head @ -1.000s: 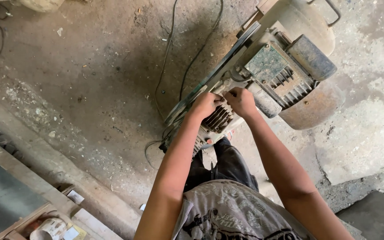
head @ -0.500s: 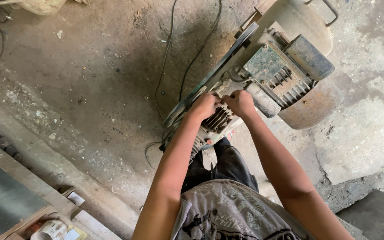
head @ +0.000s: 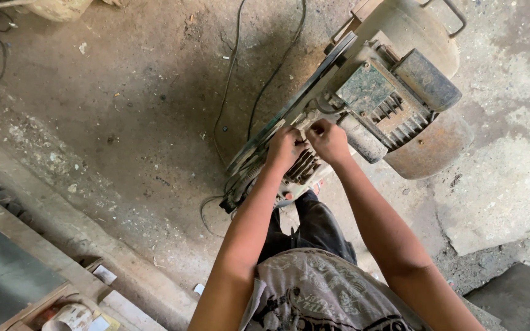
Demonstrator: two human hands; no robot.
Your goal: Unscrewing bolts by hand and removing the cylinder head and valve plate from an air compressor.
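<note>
I look straight down at a grimy motor-driven machine (head: 394,92) standing on a dirt floor. It has a green finned motor, a rusty round tank and a belt guard (head: 289,113) running along its left side. My left hand (head: 284,149) is curled against the finned metal block near the guard. My right hand (head: 328,140) sits right beside it, fingers pinched on a small part on the machine that I cannot make out. Both forearms reach forward from my grey printed shirt.
Black cables (head: 240,73) trail across the dirt floor (head: 124,122) from the machine toward the top. A concrete ledge (head: 62,227) runs diagonally at the lower left, with wooden boards and small clutter (head: 75,315) below it. A pale concrete slab (head: 498,202) lies at the right.
Both hands stay on the same spot of the machine. The right hand's fingers have shifted slightly, and the view has barely moved.
</note>
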